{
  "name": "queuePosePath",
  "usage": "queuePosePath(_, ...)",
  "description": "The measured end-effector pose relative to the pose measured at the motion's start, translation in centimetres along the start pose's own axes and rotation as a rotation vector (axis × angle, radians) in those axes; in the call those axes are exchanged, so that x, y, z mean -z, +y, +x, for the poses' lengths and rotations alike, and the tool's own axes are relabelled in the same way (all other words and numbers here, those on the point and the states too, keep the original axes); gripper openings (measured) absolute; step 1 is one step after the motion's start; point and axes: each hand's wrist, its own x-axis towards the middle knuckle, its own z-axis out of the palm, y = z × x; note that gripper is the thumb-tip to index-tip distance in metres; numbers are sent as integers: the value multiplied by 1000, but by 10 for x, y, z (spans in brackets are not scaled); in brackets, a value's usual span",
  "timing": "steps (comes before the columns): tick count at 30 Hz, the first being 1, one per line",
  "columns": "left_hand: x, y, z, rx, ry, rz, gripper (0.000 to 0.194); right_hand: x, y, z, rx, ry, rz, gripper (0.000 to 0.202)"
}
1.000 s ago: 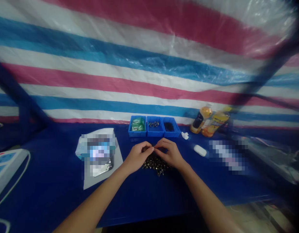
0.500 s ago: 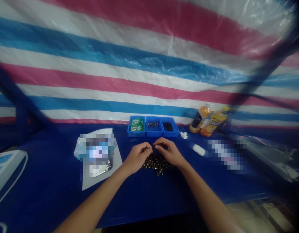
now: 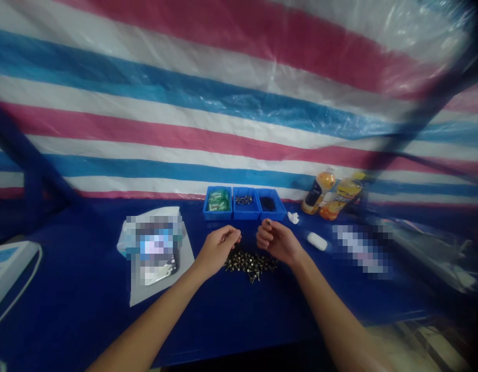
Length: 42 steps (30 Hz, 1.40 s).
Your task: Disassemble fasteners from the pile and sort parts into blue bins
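Observation:
My left hand [image 3: 220, 249] is closed in a pinch just left of and above a pile of small brass-coloured metal parts [image 3: 251, 262]; whatever it may hold is hidden. On the other side of the pile, my right hand [image 3: 278, 241] is turned partly palm-up with its fingers curled. A tiny dark piece shows at its thumb and fingertip, too small to name. Behind the hands stand three blue bins: one with green plastic packaging [image 3: 218, 199], a middle one with small shiny metal pieces [image 3: 245, 200], and a right one with fine black pieces [image 3: 267, 203].
Two drink bottles [image 3: 319, 192] stand at the back right, near a crumpled tissue [image 3: 293, 217] and a white rounded case [image 3: 317, 241]. A bag on a white sheet [image 3: 187, 256] lies to the left. A white power strip [image 3: 14, 268] sits at the far left.
My right hand has moved away from my left and rolled so its curled fingers face upward. My left hand keeps its pinch and has shifted only slightly.

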Motion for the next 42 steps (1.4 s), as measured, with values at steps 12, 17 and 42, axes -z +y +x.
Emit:
queuePosePath(12, 0, -4, 0, 8, 1, 57, 33, 24, -1, 12, -18, 370, -49, 38)
queuePosePath(17, 1, -3, 0, 20, 9, 74, 33, 36, 3, 15, -4, 452, -506, 43)
queuePosePath(42, 5, -22, 0, -64, 61, 727, 23, -11, 23, 29, 373, 16, -1675, 19)
